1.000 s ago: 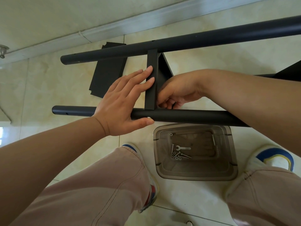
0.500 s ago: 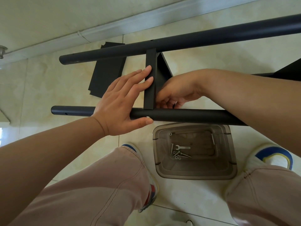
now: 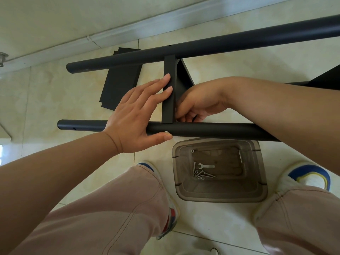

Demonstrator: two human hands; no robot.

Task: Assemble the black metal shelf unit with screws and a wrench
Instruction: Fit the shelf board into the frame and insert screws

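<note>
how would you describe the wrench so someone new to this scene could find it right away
Look at the clear plastic bin on the tiled floor between the person's two shoes, just below the nearer black tube. On its bottom lies a cluster of small silver hardware. The wrench is the flat, pale piece with a forked open end, lying above the thin pointed screws and round nuts.

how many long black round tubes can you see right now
2: the far tube runs near the wall; the near tube lies under the left hand. More may be hidden.
</note>
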